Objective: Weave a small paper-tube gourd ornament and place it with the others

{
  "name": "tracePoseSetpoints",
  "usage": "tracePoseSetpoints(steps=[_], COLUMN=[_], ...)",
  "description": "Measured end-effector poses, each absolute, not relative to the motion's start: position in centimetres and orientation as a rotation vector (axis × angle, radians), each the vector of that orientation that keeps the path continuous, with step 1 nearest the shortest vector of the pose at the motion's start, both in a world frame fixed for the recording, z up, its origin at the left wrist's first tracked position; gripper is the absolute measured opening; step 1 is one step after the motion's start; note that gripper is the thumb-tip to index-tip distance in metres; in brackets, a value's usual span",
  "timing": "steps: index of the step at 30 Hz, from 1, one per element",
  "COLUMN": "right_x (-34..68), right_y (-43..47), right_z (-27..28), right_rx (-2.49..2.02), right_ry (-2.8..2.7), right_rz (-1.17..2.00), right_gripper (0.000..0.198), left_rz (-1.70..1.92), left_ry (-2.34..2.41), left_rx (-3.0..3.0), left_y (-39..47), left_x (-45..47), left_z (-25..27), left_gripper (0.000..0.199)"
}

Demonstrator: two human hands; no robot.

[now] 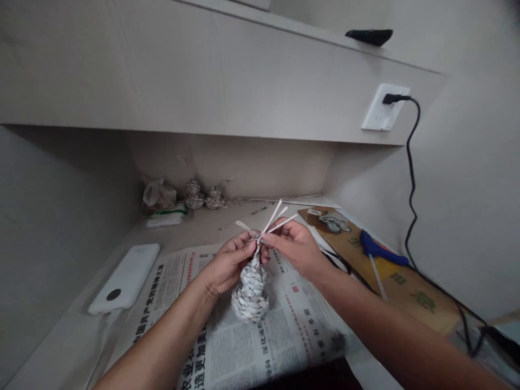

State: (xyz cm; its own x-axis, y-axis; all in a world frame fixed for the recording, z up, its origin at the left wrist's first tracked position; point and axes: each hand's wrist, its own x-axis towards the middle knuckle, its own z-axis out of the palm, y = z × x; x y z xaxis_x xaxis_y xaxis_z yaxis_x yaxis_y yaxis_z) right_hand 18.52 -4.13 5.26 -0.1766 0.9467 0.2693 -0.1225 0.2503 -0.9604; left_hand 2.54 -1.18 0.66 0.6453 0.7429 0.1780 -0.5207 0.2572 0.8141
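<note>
A gourd-shaped weaving of rolled newspaper strips (251, 295) is held above a spread newspaper (227, 357), its round body toward me and its narrow neck pointing away. Several pale paper strips (273, 215) fan out from the neck's tip. My left hand (233, 257) is closed round the neck, thumb on top, just below where the strips part. At the tip, my right hand (294, 244) pinches the base of the strips between thumb and fingers. The two hands nearly touch there, and some fingertips are hidden behind the weaving.
Two small woven gourds (214, 197) stand at the back beside a plastic bag (160, 194). Long thin paper rods (280, 199) lie along the back wall. A white power bank (125, 279) is at left. To the right, a blue glue gun (382, 250) rests on cardboard (410, 295), near a black cable (412, 200).
</note>
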Motion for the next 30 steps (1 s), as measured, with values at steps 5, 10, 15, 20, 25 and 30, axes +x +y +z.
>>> tracePoseSetpoints(steps=[5,10,15,20,25,30], right_x=[18.5,18.6,18.8,18.9,19.2,20.7], right_y=[-4.4,-4.3,-3.9,-3.9,-4.6,-4.5], right_z=[5.2,5.0,4.8,4.5,5.0,6.6], right_rx=[-0.923,-0.960,-1.021,-1.090,-1.109,-1.032], right_ry=[-1.405,-1.439,-1.464,-1.506,-1.755,-2.096], right_rz=[1.001,1.015,1.077,0.883,0.285,-0.111], right_gripper=[0.015,0.018,0.023,0.027,0.020,0.027], left_rz=[0.914,0.905,0.885,0.946,1.019,1.068], left_ry=[0.348,0.379,0.401,0.464,0.532,0.586], left_rx=[1.081,1.141,1.113,1.118,1.190,1.291], left_y=[-0.9,-1.0,-1.1,-1.0,-0.9,-0.6], left_x=[2.7,2.9,2.8,2.9,3.0,2.9], left_z=[0.3,0.3,0.5,0.5,0.4,0.3], left_gripper=[0.044,0.020,0.021,0.023,0.022,0.019])
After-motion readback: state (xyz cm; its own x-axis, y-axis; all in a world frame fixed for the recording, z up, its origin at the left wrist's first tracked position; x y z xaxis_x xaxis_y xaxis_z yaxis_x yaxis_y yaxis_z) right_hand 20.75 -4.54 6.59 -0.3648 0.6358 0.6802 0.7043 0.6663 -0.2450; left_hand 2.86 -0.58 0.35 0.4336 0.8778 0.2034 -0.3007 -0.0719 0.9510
